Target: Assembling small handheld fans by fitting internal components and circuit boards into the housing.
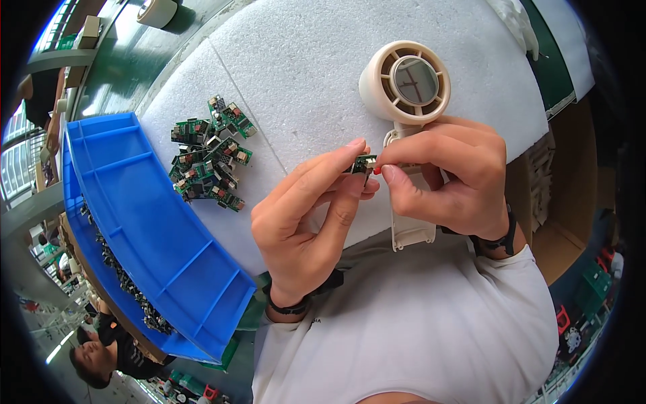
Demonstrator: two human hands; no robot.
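Note:
Between the thumb and fingers of my left hand (296, 222) is a small green circuit board (364, 163) with a pale connector. My right hand (461, 172) pinches a small red plug (377, 170) against the board's right edge; whether it is seated cannot be made out. Under the right hand lies a cream handheld fan (372, 87), its round grille and silver centre at the far end. The opened handle shell (414, 232) extends toward me, its middle partly hidden by my fingers.
Several loose circuit boards (222, 161) lie in a pile on the white foam sheet (296, 60). A blue plastic bin (161, 209) stands at left, more small parts along its far-left side. At right is an open cardboard box (572, 215). Another person (121, 350) is at lower left.

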